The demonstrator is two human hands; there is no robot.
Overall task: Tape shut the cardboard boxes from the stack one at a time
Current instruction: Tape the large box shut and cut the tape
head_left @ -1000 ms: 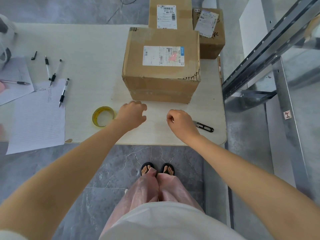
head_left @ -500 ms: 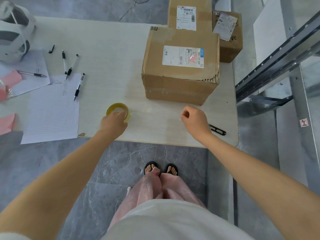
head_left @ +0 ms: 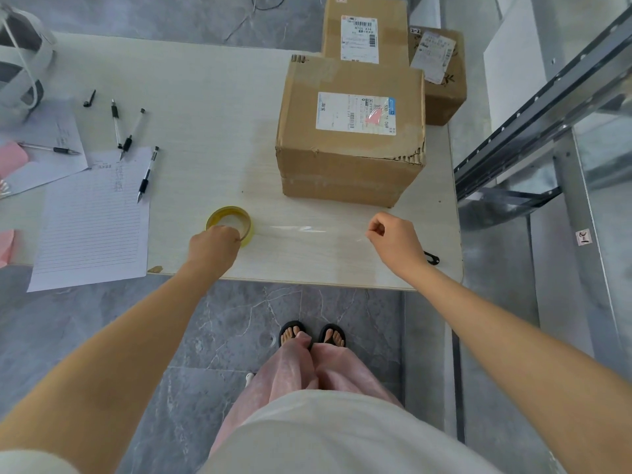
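The table (head_left: pixel 205 97) bears a box (head_left: pixel 352 159) on its right side, just beyond both hands. The left hand (head_left: pixel 213 248) grips the tape roll (head_left: pixel 228 215) near the front edge. The right hand (head_left: pixel 395 242) pinches the clear strip (head_left: pixel 307 229) stretched from the roll.
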